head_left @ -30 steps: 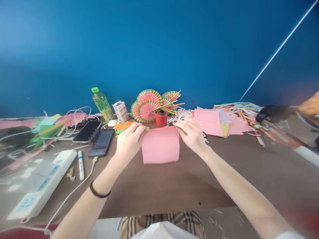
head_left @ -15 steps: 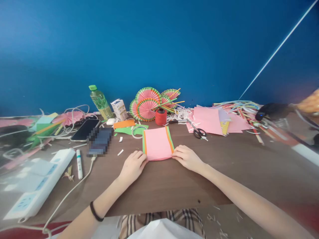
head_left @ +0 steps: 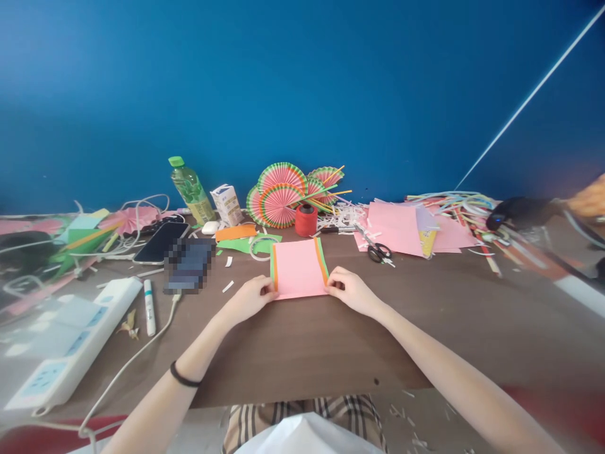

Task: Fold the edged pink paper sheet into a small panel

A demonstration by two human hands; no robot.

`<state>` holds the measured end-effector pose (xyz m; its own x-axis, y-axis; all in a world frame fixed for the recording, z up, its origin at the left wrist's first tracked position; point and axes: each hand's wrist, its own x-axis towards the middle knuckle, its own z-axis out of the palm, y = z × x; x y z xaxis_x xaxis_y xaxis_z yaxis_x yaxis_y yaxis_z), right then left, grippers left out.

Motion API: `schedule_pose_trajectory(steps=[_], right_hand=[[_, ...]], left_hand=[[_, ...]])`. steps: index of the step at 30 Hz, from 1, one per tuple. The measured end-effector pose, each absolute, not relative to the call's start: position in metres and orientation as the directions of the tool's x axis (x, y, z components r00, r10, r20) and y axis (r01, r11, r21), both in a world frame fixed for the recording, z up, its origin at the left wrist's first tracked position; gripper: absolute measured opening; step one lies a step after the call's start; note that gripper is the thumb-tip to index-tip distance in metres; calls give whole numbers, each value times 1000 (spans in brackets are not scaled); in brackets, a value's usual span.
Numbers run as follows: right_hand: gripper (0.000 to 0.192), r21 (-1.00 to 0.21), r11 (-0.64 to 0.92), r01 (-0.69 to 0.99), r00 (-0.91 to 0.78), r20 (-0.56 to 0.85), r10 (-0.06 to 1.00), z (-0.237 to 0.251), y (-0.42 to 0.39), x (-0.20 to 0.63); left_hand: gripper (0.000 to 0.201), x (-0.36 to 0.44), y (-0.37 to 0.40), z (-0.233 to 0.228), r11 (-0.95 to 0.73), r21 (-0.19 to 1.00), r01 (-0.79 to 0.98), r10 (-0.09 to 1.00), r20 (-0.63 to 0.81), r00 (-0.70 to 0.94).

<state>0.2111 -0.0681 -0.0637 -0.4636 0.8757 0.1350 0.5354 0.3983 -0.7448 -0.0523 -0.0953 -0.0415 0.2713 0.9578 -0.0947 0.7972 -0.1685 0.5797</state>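
Thumb and fingertips of the left hand (head_left: 253, 295) and of the right hand (head_left: 350, 290) pinch the near corners of the pink paper (head_left: 300, 268), which lies between them and stretches away from the grip over the table (head_left: 307, 353). Whether its near edge lifts off is hard to tell. It should prove light and limp, easily creased or torn, so a gentle pinch close to the corners, on the orange-and-green side borders, seems the best hold, with even tension across. Just beyond the paper's far edge stands the red spool (head_left: 306, 222); the scissors (head_left: 379, 253) lie beyond the right hand.
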Motion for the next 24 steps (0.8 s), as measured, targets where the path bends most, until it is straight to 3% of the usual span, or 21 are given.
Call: schedule_pose_trajectory(steps=[12, 19, 24], right_hand=[[16, -653, 415, 633, -529, 25, 848, -56, -57, 208], [8, -655, 481, 583, -548, 119, 828, -60, -63, 207], [11, -573, 644, 507, -650, 236, 722, -62, -68, 210]], left_hand=[[14, -45, -91, -37, -185, 479, 858, 953, -127, 276], [5, -42, -102, -48, -337, 296, 894, 940, 50, 338], [21, -38, -113, -50, -517, 161, 841, 855, 143, 499]])
